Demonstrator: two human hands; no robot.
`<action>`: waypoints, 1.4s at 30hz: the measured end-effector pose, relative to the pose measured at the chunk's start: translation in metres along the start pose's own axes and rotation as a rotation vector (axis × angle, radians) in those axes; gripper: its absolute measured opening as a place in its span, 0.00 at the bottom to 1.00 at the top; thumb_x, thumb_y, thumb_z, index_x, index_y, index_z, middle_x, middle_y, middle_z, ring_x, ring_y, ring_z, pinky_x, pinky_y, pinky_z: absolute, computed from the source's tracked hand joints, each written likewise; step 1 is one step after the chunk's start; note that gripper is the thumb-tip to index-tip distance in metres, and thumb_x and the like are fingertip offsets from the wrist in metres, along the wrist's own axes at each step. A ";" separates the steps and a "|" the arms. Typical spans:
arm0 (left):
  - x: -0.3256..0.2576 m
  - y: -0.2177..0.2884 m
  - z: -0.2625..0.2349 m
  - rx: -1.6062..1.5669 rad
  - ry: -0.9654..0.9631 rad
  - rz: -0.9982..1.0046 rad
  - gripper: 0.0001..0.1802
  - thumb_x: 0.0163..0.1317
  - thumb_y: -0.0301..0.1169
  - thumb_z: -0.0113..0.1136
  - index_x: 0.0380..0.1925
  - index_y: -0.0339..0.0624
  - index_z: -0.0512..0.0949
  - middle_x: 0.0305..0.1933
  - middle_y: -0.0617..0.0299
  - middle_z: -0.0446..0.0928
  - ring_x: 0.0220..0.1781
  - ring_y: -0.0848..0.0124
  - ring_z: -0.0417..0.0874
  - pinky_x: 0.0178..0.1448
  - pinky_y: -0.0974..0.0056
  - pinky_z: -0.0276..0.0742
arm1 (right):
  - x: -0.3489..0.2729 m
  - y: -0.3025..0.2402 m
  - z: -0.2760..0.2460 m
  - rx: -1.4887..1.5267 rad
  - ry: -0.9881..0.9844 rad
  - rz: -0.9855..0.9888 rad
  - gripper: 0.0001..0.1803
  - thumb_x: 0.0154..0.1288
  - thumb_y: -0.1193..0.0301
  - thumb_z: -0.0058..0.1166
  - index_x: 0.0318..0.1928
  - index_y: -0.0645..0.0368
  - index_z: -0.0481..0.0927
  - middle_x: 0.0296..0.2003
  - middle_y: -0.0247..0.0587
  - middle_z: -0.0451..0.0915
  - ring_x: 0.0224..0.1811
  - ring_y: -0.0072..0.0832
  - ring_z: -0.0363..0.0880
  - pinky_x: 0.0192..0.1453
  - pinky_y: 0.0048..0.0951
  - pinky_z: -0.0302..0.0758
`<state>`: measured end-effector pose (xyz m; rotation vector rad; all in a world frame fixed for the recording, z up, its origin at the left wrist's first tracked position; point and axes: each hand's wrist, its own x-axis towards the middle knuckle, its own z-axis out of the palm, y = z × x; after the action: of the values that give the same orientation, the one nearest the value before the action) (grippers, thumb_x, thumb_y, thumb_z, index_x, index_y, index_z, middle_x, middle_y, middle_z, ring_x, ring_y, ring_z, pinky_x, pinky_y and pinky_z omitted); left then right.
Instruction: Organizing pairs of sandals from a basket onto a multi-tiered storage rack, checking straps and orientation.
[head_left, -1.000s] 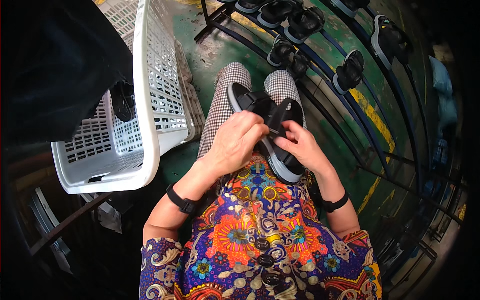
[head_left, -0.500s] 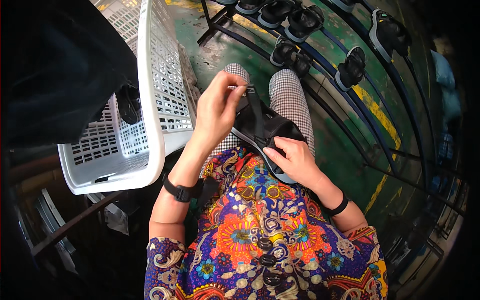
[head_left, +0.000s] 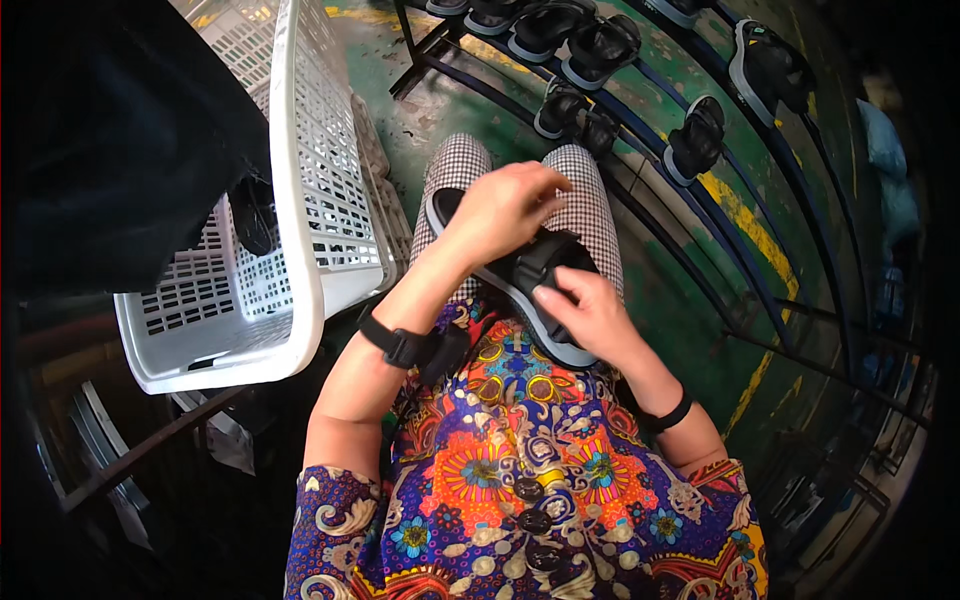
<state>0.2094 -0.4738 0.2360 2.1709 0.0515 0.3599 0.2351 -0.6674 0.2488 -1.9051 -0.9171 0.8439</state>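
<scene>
While my left hand (head_left: 508,212) arches over the far half of the black sandal (head_left: 540,258), wrist bent, its forearm comes up from 7 o'clock and the knuckles point toward 2. Left fingers curled and slightly blurred; can't tell if they have hold of a strap. Right hand (head_left: 592,312) comes in from 5 o'clock, elbow bent, fingers pointing to about 10, thumb and fingertips closed on the sandal near its straps, so that grip is on. Black bands on both wrists. Containers: white slotted basket (head_left: 288,170) at 10 o'clock, off my left knee, tilted in view, with a dark item (head_left: 255,215) inside its far part, too dim to identify. Dark cloth (head_left: 120,150) covers part of the basket's outer side. Sandal sits across my lap on the checked trousers (head_left: 585,200), sole down, grey edge facing me, long axis running 10–11 to 4–5 o'clock. Rounded end at 11 shows bare footbed; can't confirm toe or heel. Rack (head_left: 470,82) runs from 12 round to 3, with more black sandals (head_left: 695,140) on it.
</scene>
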 end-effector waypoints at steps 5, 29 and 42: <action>-0.033 0.006 -0.027 -0.378 0.290 -0.309 0.09 0.67 0.27 0.55 0.42 0.32 0.78 0.33 0.65 0.77 0.35 0.78 0.78 0.42 0.72 0.74 | 0.005 0.027 -0.030 1.031 0.031 0.288 0.17 0.71 0.69 0.48 0.55 0.66 0.75 0.46 0.37 0.80 0.44 0.19 0.79 0.51 0.22 0.75; -0.060 0.033 0.016 -0.779 0.027 -0.438 0.27 0.65 0.31 0.59 0.62 0.37 0.63 0.42 0.64 0.76 0.39 0.80 0.76 0.46 0.72 0.74 | 0.028 0.024 -0.041 1.804 0.007 0.054 0.31 0.74 0.52 0.32 0.60 0.68 0.69 0.52 0.56 0.76 0.51 0.46 0.79 0.57 0.47 0.76; -0.070 0.023 0.026 -0.869 -0.266 -0.467 0.28 0.66 0.29 0.56 0.64 0.39 0.61 0.51 0.56 0.75 0.46 0.69 0.79 0.48 0.65 0.77 | -0.022 -0.016 -0.110 1.139 0.502 -0.175 0.28 0.71 0.57 0.43 0.61 0.66 0.67 0.57 0.45 0.74 0.57 0.34 0.75 0.63 0.35 0.69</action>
<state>0.1478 -0.5192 0.2236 1.2724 0.2068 -0.1660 0.3099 -0.7225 0.3141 -0.9251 -0.1688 0.5343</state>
